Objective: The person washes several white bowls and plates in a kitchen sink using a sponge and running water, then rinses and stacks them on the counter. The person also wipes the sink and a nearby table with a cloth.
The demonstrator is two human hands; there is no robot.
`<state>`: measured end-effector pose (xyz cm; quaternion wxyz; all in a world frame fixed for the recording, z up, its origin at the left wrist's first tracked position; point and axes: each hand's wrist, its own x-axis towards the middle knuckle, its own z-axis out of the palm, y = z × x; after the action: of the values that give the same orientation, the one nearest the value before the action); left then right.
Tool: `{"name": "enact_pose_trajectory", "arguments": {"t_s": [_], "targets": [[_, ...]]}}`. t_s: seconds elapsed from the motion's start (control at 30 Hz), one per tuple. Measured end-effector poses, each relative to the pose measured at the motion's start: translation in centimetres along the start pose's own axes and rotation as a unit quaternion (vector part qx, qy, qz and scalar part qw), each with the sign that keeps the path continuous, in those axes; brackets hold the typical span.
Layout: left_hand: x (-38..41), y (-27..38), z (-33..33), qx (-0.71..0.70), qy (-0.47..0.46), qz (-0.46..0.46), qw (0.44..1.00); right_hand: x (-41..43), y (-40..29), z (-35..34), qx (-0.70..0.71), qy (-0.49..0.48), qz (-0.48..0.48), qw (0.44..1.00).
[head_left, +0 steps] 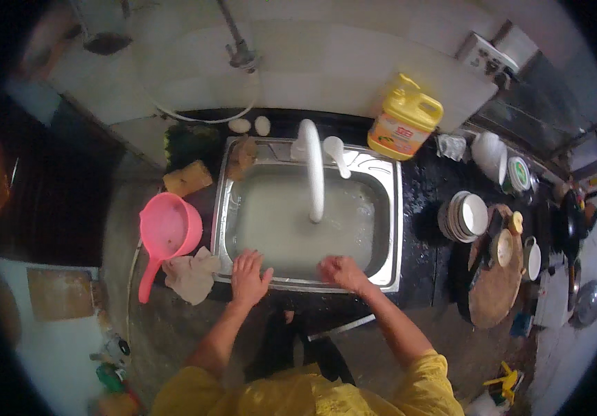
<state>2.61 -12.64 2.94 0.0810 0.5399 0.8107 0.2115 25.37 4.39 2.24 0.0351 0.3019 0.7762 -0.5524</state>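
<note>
Cloudy water (282, 223) stands in a stainless steel sink (398, 223) before me, below a white faucet (315, 177). My left hand (250, 275) is at the near left part of the rim, fingers spread, with nothing in it. Over the near edge, further right, is my right hand (342, 271), its fingers bent and blurred; whether it holds something I cannot tell. A crumpled beige cloth (193, 275) lies left of my left hand. Beside it sits a pink plastic dipper (192, 229) with liquid inside.
A sponge-like tan block (187, 178) lies at the sink's left. Behind the sink's right corner stands a yellow detergent jug (402, 125). Stacked bowls (464, 216) and a round wooden chopping board (496, 286) are on the right. A white hose (199, 119) runs along the wall.
</note>
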Motion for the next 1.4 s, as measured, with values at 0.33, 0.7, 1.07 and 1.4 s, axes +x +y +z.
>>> {"name": "enact_pose_trajectory", "arguments": {"t_s": [0.33, 0.7, 1.07, 1.4], "targets": [[1.1, 1.4, -1.4, 0.021, -0.109, -0.029, 0.993, 14.4, 8.6, 5.2, -0.554, -0.116, -0.059, 0.822], [0.5, 0.6, -0.4, 0.023, -0.086, -0.053, 0.995, 18.3, 11.9, 6.0, -0.501, -0.194, 0.079, 0.840], [0.0, 0.4, 0.1, 0.014, -0.043, -0.052, 0.998, 21.0, 9.4, 5.9, -0.399, -0.268, 0.188, 0.857], [0.5, 0.4, -0.2, 0.016, -0.033, -0.046, 0.998, 17.9, 11.3, 5.3, -0.412, -0.206, 0.065, 0.885]]}}
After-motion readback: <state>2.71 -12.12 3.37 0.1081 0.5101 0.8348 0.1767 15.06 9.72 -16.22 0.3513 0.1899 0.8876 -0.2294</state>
